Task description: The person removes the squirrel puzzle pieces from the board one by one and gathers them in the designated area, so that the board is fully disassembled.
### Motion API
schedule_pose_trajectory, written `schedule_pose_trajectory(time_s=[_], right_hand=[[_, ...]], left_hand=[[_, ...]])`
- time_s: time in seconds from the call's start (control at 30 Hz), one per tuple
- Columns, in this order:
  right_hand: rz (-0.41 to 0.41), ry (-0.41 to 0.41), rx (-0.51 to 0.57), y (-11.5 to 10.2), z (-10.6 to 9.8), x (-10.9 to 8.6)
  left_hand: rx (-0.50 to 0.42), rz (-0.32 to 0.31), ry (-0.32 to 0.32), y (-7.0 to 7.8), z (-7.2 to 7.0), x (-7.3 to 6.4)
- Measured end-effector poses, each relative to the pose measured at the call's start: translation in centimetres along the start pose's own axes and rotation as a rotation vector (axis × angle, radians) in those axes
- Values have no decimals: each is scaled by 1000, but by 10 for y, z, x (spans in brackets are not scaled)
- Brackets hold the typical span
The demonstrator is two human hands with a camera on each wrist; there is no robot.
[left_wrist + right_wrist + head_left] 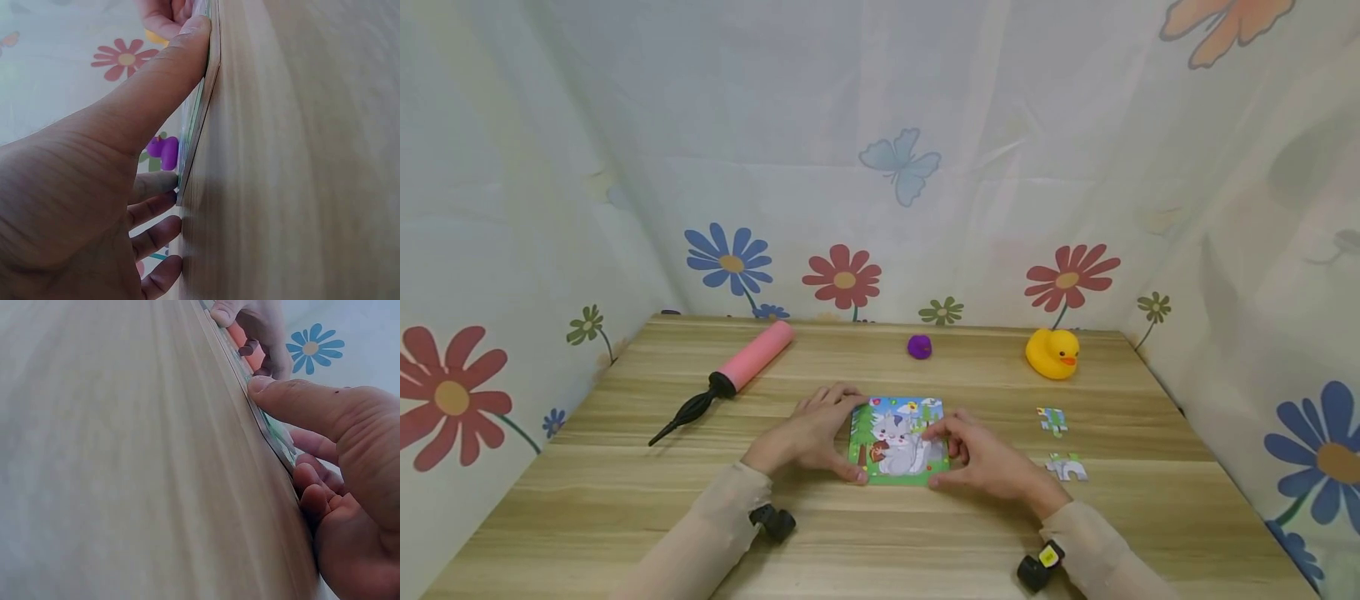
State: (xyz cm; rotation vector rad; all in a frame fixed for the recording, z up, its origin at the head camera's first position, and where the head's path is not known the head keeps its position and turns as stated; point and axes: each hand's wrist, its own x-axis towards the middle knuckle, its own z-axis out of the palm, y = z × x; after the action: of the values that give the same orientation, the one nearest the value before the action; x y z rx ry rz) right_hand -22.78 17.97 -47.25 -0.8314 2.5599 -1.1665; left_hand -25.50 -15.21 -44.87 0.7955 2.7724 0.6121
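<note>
At the far left of the table [865,542], a pink pump [756,358] lies aslant, its tapered black nozzle [692,408] aimed toward the near left, well apart from both hands. Next comes the left hand [811,429], with a black camera [772,523] strapped at its sleeve. Its fingers are spread and relaxed: the thumb presses the near left corner of a picture puzzle [895,454], the index finger touches the far left corner, and the others rest on the table beyond. The puzzle lies flat between the two hands, showing a grey animal beside a green tree. Behind it, near the table's back edge, sits a small purple toy [919,347], with free table between.

The right hand [988,460] covers part of the puzzle's right edge. Its fingers are loosely bent, the index fingertip on the picture and the thumb at the near right corner; a pale patch under them may be an unfilled gap. Right of this hand, two loose pieces lie apart: the farther piece [1052,421] and the nearer piece [1067,467], just beside the wrist. A yellow duck [1051,354] stands behind them, before a flowered cloth [760,100].
</note>
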Motion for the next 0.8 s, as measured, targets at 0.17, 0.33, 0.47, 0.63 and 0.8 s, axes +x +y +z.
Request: schedule_pose_trajectory(time_s=[0.17,0.33,0.47,0.63,0.8], right_hand=[[-30,-12,26,0,0,1],[-31,-11,35,0,0,1],[-44,-6,45,-1,-2,0],[-42,-3,69,-3,-3,-1],[-24,6,105,-4,-4,-2]], left_hand=[[2,-4,-1,-1,1,1],[3,-1,-1,-2,1,1],[2,4,1,-2,1,1],[0,7,-1,-1,0,1],[0,4,-7,1,-1,0]])
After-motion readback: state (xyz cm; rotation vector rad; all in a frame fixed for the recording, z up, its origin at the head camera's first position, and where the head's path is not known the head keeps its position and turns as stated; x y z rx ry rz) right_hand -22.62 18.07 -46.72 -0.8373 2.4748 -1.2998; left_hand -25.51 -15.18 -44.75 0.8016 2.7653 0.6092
